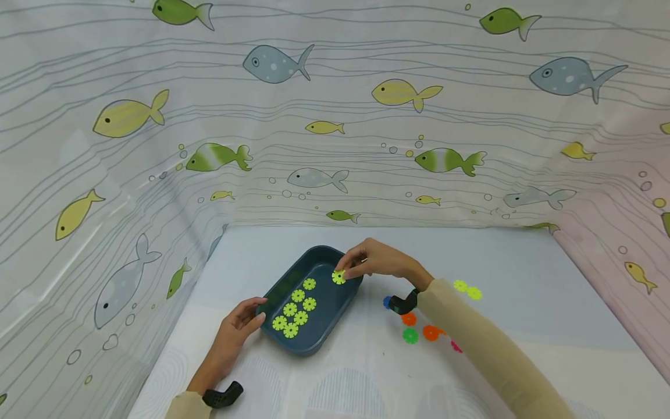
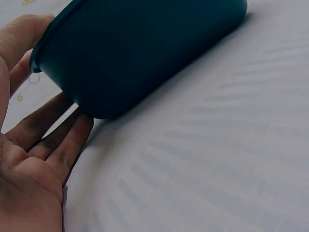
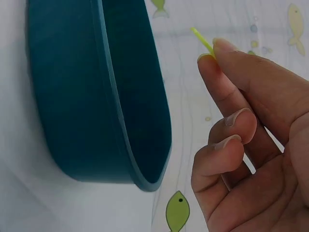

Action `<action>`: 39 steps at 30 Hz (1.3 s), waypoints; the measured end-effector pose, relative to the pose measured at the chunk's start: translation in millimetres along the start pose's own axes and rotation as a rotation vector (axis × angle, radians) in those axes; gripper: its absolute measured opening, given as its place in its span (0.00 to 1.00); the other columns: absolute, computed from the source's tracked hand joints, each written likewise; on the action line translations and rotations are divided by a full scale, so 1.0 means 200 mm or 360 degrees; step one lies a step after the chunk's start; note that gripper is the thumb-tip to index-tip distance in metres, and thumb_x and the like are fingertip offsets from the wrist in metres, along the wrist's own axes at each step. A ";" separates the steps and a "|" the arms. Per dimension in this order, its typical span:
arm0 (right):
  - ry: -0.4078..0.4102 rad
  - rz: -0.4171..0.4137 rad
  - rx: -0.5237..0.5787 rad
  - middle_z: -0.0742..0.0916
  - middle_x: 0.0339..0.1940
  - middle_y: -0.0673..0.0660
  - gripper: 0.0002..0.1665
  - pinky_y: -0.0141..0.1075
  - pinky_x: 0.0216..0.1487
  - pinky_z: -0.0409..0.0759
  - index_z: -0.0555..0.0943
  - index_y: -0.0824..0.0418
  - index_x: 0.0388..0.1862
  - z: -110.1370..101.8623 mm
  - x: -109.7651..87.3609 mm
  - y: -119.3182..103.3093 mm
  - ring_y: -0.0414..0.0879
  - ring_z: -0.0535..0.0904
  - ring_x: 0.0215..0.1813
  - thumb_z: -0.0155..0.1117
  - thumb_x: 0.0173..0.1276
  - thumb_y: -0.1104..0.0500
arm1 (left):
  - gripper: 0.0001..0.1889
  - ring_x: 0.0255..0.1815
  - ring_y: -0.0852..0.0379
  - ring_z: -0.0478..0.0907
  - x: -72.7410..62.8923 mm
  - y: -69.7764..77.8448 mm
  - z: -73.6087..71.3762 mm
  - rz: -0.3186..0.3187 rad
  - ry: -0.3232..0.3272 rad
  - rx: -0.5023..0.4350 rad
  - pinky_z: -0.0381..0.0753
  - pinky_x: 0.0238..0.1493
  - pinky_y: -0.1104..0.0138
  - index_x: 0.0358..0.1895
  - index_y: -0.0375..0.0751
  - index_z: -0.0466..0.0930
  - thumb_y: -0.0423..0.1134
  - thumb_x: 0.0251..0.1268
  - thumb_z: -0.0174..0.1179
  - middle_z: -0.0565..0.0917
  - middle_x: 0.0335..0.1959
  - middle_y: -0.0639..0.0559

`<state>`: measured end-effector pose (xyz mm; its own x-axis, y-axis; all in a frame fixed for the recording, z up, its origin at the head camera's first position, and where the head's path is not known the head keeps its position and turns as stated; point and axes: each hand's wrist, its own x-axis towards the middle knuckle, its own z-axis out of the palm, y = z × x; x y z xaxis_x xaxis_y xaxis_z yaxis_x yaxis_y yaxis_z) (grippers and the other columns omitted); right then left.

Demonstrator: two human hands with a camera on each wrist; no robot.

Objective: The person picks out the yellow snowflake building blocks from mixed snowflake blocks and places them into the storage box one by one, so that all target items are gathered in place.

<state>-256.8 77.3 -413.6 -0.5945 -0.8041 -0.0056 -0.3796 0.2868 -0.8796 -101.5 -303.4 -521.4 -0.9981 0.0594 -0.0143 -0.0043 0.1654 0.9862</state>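
Note:
A dark teal plastic tub (image 1: 328,326) stands at a slant on the table. On its floor lie several flat yellow notched discs (image 1: 298,295), mostly toward the near left end. My left hand (image 1: 237,330) grips the tub's left corner; in the left wrist view the thumb is at the rim and the other fingers touch the wall lower down. Over the tub's far right end, my right hand (image 1: 374,259) pinches one yellow notched disc (image 1: 338,277) between thumb and index finger. The right wrist view shows that disc (image 3: 203,41) edge-on, above the rim and apart from the tub.
Right of the tub, partly behind the right forearm, lie orange discs (image 1: 431,333), a green disc (image 1: 410,336), a blue disc (image 1: 387,302) and a pink piece (image 1: 456,346). Farther right are two yellow discs (image 1: 474,293). A fish-printed sheet (image 1: 361,192) surrounds the table (image 1: 377,366).

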 end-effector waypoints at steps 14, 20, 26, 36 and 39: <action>-0.0157 0.0020 -0.0034 0.90 0.39 0.50 0.11 0.40 0.32 0.74 0.90 0.45 0.50 0.07 0.16 -0.01 0.64 0.78 0.37 0.74 0.70 0.54 | 0.24 0.69 0.66 0.70 0.00 0.00 0.00 -0.0020 0.0008 0.0002 0.73 0.62 0.76 0.71 0.44 0.72 0.41 0.76 0.62 0.69 0.72 0.45; -0.0221 0.0035 -0.0012 0.91 0.40 0.49 0.11 0.44 0.30 0.74 0.90 0.48 0.51 0.09 0.22 -0.02 0.71 0.76 0.40 0.72 0.71 0.56 | 0.24 0.69 0.66 0.69 0.00 -0.02 -0.01 -0.0012 0.0007 0.0008 0.72 0.62 0.77 0.71 0.45 0.72 0.42 0.76 0.62 0.69 0.73 0.46; -0.0262 0.0051 0.0002 0.91 0.40 0.49 0.12 0.38 0.28 0.71 0.90 0.52 0.52 0.12 0.27 -0.01 0.70 0.74 0.39 0.72 0.71 0.57 | 0.24 0.70 0.66 0.69 0.00 -0.02 -0.01 -0.0005 -0.0004 -0.0014 0.72 0.62 0.76 0.71 0.44 0.72 0.41 0.76 0.62 0.69 0.73 0.46; -0.0295 0.0108 0.0056 0.91 0.40 0.51 0.10 0.42 0.31 0.70 0.91 0.49 0.48 0.16 0.37 -0.01 0.54 0.75 0.33 0.74 0.69 0.58 | 0.24 0.70 0.67 0.69 -0.01 -0.01 -0.01 -0.0009 -0.0003 -0.0012 0.72 0.62 0.76 0.71 0.44 0.72 0.41 0.76 0.62 0.68 0.74 0.46; -0.0289 0.0123 0.0098 0.91 0.40 0.52 0.10 0.46 0.33 0.71 0.91 0.50 0.48 0.17 0.39 0.00 0.65 0.76 0.40 0.73 0.70 0.58 | 0.24 0.70 0.67 0.69 -0.01 0.00 -0.01 -0.0006 -0.0005 -0.0009 0.72 0.62 0.77 0.71 0.45 0.72 0.41 0.76 0.62 0.68 0.73 0.47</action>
<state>-279.3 -3.0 -429.6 -0.4805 -0.8632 -0.1550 -0.2903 0.3233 -0.9007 -99.6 -304.6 -521.9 -0.9979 0.0621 -0.0186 -0.0084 0.1600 0.9871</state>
